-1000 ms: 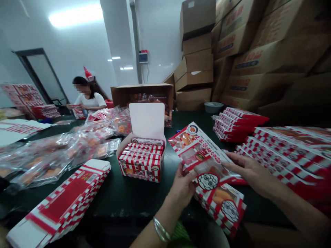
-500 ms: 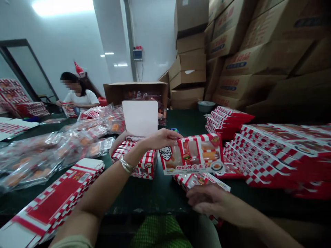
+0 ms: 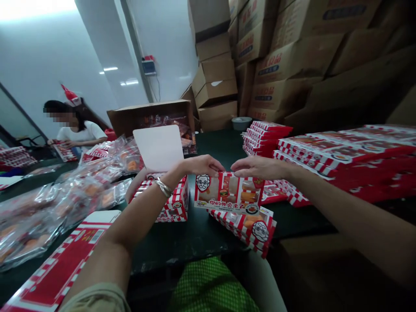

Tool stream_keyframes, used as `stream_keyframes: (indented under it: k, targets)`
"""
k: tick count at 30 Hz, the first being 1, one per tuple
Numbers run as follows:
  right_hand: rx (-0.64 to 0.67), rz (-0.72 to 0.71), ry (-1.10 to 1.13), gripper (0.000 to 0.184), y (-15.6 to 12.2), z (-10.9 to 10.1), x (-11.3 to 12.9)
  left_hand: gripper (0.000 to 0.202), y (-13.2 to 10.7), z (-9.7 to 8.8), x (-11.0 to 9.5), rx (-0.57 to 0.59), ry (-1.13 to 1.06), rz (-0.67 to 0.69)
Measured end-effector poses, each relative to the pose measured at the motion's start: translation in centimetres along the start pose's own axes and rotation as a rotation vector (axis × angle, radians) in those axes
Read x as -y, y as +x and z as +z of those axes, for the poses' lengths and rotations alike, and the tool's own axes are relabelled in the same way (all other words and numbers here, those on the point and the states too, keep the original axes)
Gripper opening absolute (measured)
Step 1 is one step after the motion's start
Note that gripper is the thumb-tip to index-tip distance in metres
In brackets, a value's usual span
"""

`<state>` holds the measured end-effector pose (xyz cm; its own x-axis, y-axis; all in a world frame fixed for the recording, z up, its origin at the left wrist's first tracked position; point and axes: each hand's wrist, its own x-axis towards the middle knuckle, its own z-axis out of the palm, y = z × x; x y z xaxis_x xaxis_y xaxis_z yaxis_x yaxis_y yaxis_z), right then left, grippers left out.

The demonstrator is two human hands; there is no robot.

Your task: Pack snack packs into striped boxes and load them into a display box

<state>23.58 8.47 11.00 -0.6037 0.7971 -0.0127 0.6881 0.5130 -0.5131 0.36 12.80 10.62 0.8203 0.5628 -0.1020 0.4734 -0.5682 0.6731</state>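
My left hand [image 3: 201, 165] and my right hand [image 3: 256, 167] both pinch the top edge of a red-and-white snack box [image 3: 228, 193] with a clear window, held upright above the dark green table [image 3: 201, 234]. Below it lies a small pile of the same boxes [image 3: 251, 227]. Just left of the held box stands an open display carton [image 3: 169, 197] with a raised white lid, filled with several boxes. A metal bangle sits on my left wrist.
Clear bags of snacks [image 3: 65, 199] cover the left of the table. Flat box blanks [image 3: 61, 268] lie at the front left. Stacks of filled boxes [image 3: 341, 156] run along the right. Brown cartons [image 3: 292, 56] are piled behind. A person [image 3: 69, 128] sits at the far left.
My left hand lifted one box off the pile and stood it upright. My right hand rose from the pile to grip its top edge. The view swung right.
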Motion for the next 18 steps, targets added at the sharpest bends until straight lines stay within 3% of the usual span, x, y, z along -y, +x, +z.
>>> stream_keyframes:
  k: [3, 8, 12, 14, 16, 18]
  targets:
    - [0.077, -0.009, 0.141, 0.040, 0.0, 0.2, -0.9, 0.026, -0.2, 0.1, 0.1, -0.050, -0.112, 0.005]
    - [-0.005, 0.012, 0.257, 0.032, -0.1, 1.2, -2.2, 0.022, -0.7, 1.0, -0.4, -0.119, -0.319, -0.050]
    - [-0.117, 0.051, 0.254, 0.028, 0.0, 1.0, -2.5, 0.023, -1.0, 0.8, -0.7, -0.132, -0.321, -0.091]
    - [-0.272, 0.082, 0.244, 0.034, -0.7, 0.3, -3.0, 0.021, -0.7, -0.3, -0.4, -0.305, -0.302, -0.091]
    - [-0.567, 0.149, 0.197, 0.039, -2.0, 0.0, -3.7, 0.022, 0.1, -1.8, 0.1, -0.599, -0.317, -0.094]
    - [-0.791, 0.229, 0.137, 0.042, -3.7, 1.2, -4.5, 0.030, 1.2, -3.3, 0.5, -0.857, -0.345, -0.105]
